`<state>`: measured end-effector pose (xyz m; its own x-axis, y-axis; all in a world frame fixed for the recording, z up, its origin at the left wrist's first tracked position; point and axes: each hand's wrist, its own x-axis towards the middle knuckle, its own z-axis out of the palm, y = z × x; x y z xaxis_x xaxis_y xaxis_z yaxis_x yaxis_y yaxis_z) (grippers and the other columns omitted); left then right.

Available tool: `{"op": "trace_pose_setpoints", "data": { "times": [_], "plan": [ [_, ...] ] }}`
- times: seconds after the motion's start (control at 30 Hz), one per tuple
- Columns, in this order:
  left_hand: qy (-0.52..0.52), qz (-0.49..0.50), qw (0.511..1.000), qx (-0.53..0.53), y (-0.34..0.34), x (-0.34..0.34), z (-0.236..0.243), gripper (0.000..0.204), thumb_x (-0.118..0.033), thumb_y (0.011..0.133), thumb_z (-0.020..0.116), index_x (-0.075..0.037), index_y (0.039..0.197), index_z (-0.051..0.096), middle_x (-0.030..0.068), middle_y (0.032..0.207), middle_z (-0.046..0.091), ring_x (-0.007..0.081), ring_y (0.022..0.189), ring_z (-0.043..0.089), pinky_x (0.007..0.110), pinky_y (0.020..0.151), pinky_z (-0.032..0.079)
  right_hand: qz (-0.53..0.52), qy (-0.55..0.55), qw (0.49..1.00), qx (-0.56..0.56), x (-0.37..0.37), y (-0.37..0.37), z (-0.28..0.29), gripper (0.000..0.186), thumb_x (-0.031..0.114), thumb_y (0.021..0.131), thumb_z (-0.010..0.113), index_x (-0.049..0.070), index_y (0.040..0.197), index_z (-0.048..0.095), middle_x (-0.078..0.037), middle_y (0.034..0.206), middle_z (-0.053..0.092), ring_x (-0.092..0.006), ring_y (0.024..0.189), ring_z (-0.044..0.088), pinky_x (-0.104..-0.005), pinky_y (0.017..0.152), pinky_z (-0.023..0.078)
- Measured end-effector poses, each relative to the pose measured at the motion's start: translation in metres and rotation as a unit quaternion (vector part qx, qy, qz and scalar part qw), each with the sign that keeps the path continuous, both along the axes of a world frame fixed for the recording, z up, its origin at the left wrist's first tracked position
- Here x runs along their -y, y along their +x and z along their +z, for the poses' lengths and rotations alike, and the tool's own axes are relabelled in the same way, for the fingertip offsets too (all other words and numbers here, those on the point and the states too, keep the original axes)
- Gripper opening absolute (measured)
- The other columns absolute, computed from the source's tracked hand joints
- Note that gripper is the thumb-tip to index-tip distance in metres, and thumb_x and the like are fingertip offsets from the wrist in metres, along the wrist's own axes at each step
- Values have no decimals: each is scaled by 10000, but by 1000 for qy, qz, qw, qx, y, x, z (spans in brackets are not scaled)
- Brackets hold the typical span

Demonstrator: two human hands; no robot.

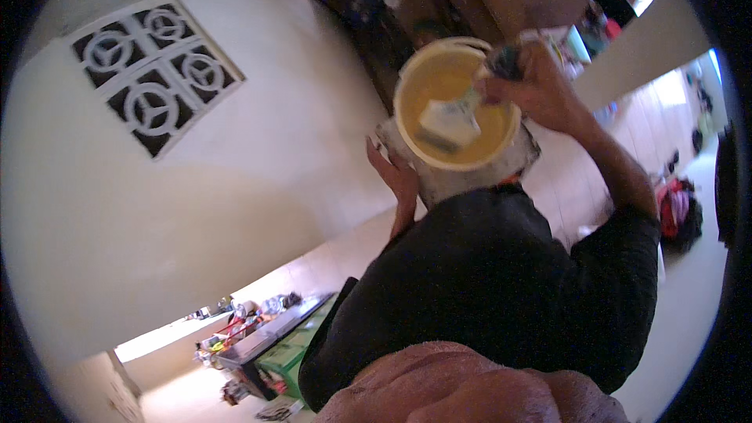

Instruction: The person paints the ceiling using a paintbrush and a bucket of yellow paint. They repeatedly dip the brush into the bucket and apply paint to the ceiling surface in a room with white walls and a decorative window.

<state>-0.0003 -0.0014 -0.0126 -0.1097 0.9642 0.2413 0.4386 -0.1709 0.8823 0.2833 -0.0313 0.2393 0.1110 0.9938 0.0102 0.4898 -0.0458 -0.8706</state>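
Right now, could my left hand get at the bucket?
Probably yes: the left hand is close to the bucket, with nothing visible between them; the white tool in the right hand is over the bucket's middle.

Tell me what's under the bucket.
A pale, stained board appears to be under the bucket, showing past its near side. The bucket covers the board's middle, so anything directly beneath cannot be seen.
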Motion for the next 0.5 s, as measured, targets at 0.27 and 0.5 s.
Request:
{"op": "trace_pose_setpoints", "data": {
  "times": [0.27, 0.5],
  "plan": [
    [-40, 10, 997, 67, 10, -2, 8, 544, -88, 996, 388, 26, 1496, 206, 229, 1493, 270, 379, 1302, 390, 496, 1070, 347, 9, 265, 950, 166, 12, 1, 8, 260, 216, 823, 736, 29, 1002, 715, -172, 887, 718, -280, 766, 715, -383, 663, 553],
    [59, 33, 997, -44, -11, -4, -41, 484, -183, 1010, 461, 36, 1428, 356, 260, 1440, 393, 414, 1349, 357, 478, 1140, 264, 12, 167, 981, 101, 32, 1, -1, 289, 302, 789, 757, 25, 865, 729, -128, 710, 691, -233, 590, 653, -387, 595, 530]
  ]
}}
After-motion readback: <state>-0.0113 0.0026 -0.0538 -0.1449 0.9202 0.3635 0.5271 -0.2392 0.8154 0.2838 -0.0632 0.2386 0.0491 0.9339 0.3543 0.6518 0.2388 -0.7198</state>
